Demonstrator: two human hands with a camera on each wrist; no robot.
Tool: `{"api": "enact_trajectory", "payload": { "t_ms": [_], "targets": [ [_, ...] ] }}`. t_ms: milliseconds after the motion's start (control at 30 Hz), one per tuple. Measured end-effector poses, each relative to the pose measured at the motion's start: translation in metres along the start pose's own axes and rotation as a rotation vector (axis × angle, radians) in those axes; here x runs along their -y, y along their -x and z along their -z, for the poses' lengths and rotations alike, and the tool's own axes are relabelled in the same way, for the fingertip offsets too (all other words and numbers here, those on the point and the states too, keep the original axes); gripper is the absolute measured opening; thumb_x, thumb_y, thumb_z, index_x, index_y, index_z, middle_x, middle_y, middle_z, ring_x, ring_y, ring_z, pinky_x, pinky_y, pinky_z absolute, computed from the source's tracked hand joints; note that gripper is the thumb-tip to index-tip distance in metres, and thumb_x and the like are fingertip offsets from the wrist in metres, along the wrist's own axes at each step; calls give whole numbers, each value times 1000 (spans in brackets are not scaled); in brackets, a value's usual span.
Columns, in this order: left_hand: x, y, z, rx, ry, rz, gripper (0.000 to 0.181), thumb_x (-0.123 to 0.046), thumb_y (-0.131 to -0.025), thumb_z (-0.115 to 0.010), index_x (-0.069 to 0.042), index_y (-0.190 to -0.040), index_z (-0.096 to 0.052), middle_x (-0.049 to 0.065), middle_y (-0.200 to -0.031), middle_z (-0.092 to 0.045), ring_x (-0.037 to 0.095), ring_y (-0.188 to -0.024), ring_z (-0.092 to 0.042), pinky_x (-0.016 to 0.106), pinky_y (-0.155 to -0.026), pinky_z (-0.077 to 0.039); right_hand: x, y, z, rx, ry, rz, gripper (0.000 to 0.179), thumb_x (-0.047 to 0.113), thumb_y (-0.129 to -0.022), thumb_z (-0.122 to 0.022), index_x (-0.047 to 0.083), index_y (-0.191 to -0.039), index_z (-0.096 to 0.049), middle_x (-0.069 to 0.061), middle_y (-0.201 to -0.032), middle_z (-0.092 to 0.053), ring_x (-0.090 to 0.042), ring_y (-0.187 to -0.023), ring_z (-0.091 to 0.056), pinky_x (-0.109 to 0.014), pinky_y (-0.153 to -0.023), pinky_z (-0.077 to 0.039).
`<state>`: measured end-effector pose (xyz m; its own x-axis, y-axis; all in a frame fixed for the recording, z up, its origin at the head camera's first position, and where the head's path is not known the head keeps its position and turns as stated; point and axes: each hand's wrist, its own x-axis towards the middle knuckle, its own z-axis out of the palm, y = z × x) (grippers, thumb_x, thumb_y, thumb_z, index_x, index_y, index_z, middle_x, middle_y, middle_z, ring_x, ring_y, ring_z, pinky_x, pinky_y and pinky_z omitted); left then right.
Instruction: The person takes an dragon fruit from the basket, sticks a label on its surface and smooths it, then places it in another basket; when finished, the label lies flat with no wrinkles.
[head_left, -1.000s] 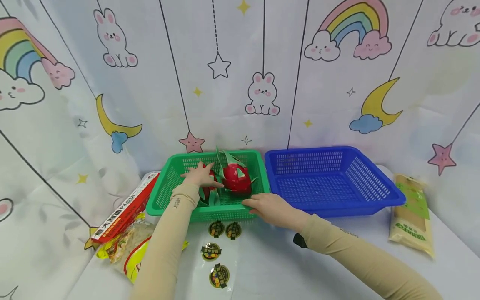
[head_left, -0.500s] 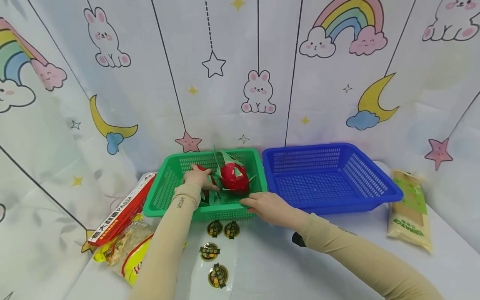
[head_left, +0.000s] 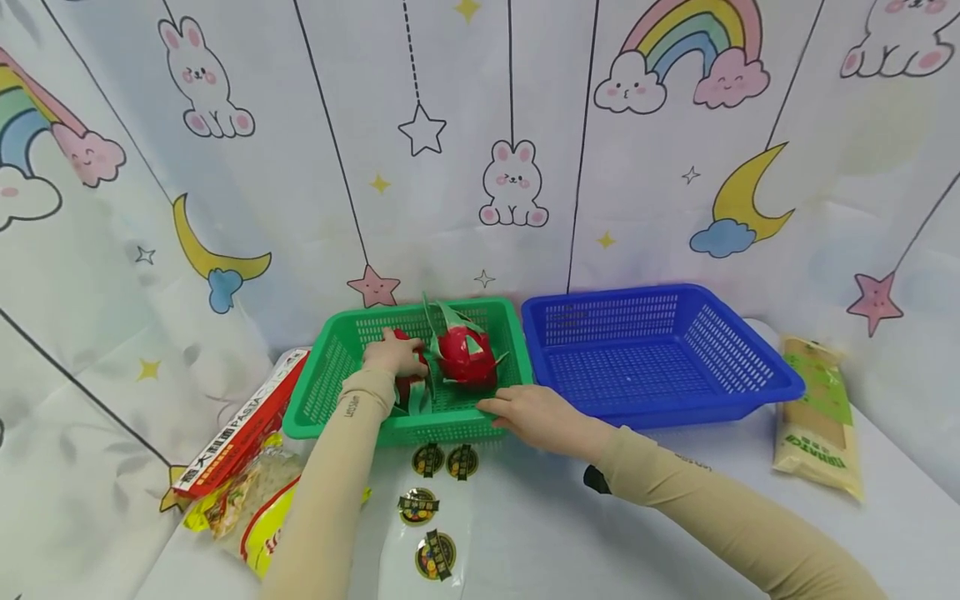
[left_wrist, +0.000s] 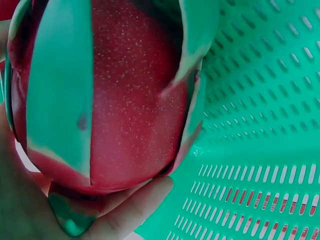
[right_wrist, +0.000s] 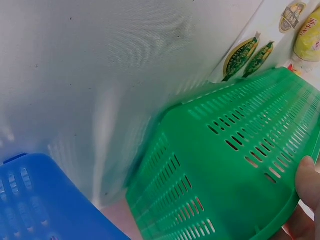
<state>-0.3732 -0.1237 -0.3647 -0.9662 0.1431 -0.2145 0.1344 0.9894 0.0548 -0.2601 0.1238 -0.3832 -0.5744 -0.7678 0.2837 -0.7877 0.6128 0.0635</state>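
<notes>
In the head view, my left hand reaches into the green basket and grips a red dragon fruit with green scales. The left wrist view shows the fingers curved around one end of this dragon fruit. A second dragon fruit lies just to the right inside the same basket, with long green leaves at its top. My right hand holds the basket's front right rim. Its thumb presses the outer wall in the right wrist view, with the other fingers partly hidden at the rim.
A blue basket stands close to the green one on the right. Beyond it lies a tan and green packet. A red pasta box and a yellow-edged bag sit at left. Round stickers lie on a clear sheet in front.
My left hand, spread over the left dragon fruit a second ago, has lowered and its fingers have gathered round the fruit. The right hand keeps its hold on the rim. The view has shifted slightly.
</notes>
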Motion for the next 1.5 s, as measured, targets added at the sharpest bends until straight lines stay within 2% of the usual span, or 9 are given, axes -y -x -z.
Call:
{"api": "enact_trajectory", "payload": {
  "t_ms": [67, 167, 300, 433, 533, 733, 1100, 1300, 1500],
  "targets": [
    [0, 2, 2, -10, 21, -4, 62, -39, -82, -59, -26, -139, -42, 35, -146, -9, 33, -78, -56, 43, -65, -47, 0, 0, 1, 0, -3, -3, 31, 21, -86, -65, 15, -116, -63, 4, -86, -63, -10, -77, -60, -21, -69, -50],
    [2, 2, 4, -36, 28, -7, 61, -39, -79, -61, -25, -137, -46, 34, -145, -13, 37, -85, -56, 46, -71, -47, 2, 0, 2, 9, -15, -8, 31, 20, -86, -64, 15, -117, -63, 4, -86, -63, -11, -78, -60, -21, -69, -51],
    [5, 6, 8, -83, -1, -13, 56, -37, -78, -63, -27, -132, -51, 30, -143, -21, 45, -95, -52, 49, -74, -47, 4, 0, 3, 16, -31, -9, 32, 20, -86, -65, 14, -117, -63, 4, -85, -62, -10, -76, -60, -20, -68, -50],
    [8, 13, 21, -123, -20, -7, 54, -36, -79, -65, -28, -130, -52, 29, -144, -20, 57, -109, -42, 54, -78, -47, 3, 0, 5, 12, -27, -2, 32, 19, -85, -65, 15, -117, -63, 4, -85, -62, -9, -75, -59, -20, -67, -50],
    [9, 17, 31, -154, -20, -5, 54, -36, -79, -65, -28, -130, -52, 28, -147, -16, 55, -105, -44, 53, -75, -47, 1, -1, 7, 3, -24, 1, 32, 19, -85, -66, 14, -116, -63, 4, -85, -62, -9, -75, -60, -20, -67, -50],
    [8, 20, 44, -178, 20, -20, 55, -35, -78, -63, -30, -131, -51, 26, -144, -19, 41, -86, -46, 42, -61, -44, -3, -3, 12, 11, -10, -7, 31, 19, -86, -64, 14, -116, -63, 2, -87, -63, -11, -77, -61, -22, -69, -51],
    [2, 25, 60, -224, 41, -66, 56, -32, -75, -62, -31, -130, -53, 20, -149, -18, 38, -85, -53, 48, -77, -45, -2, -2, 10, 39, -51, -32, 31, 18, -87, -63, 13, -118, -63, 2, -88, -63, -12, -79, -61, -22, -70, -51],
    [0, 36, 68, -236, 53, -103, 58, -33, -75, -62, -27, -132, -51, 23, -144, -24, 45, -103, -48, 54, -88, -42, 1, -1, 8, 45, -69, -39, 32, 19, -87, -63, 14, -118, -62, 2, -89, -63, -12, -79, -61, -23, -71, -51],
    [0, 43, 75, -248, 82, -118, 60, -31, -75, -62, -28, -133, -49, 25, -145, -22, 44, -104, -48, 53, -86, -43, 2, -1, 8, 43, -66, -33, 32, 19, -87, -64, 13, -118, -62, 2, -90, -63, -12, -80, -61, -23, -71, -51]
  ]
}}
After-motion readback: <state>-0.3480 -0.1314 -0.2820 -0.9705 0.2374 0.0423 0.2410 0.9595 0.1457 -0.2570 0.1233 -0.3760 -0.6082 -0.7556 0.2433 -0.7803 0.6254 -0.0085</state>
